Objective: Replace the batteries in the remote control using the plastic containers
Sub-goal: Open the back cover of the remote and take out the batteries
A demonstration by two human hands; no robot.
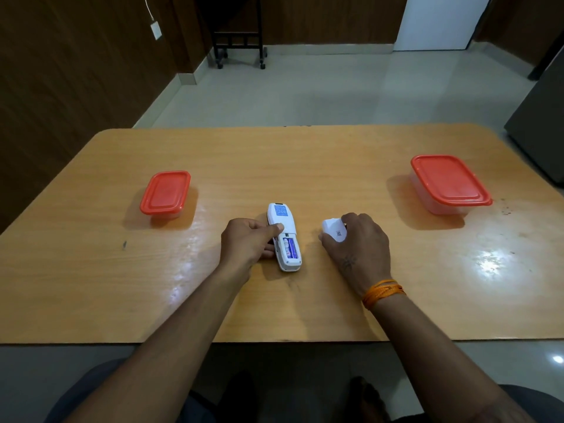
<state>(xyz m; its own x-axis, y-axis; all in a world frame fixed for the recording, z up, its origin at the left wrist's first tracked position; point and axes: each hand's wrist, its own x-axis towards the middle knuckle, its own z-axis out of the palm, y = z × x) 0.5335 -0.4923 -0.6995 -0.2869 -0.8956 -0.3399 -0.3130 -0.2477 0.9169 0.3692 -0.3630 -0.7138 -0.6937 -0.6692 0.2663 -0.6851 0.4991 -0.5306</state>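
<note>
- Centrally, just below the middle of the frame, a white remote control (283,238) lies face down on the wooden table (305,306), its battery compartment uncovered
- Two batteries (290,248) sit side by side in that compartment, one white and one blue; a blue label shows on the remote's upper back
- Left hand (247,244) steadies the remote from its left side, thumb pressed on the white back just above the compartment, other fingers curled against the remote's edge
- Right hand (355,244), just right of the remote and apart from it, is closed over the white battery cover (334,230), which touches the table; a small printed code shows on the cover
- An orange thread band (383,293) wraps the right wrist
- At mid-left of the frame stands a small plastic container with red lid (165,193), lid on
- At mid-right stands a larger plastic container with red lid (448,183), also closed, well apart from both hands
</note>
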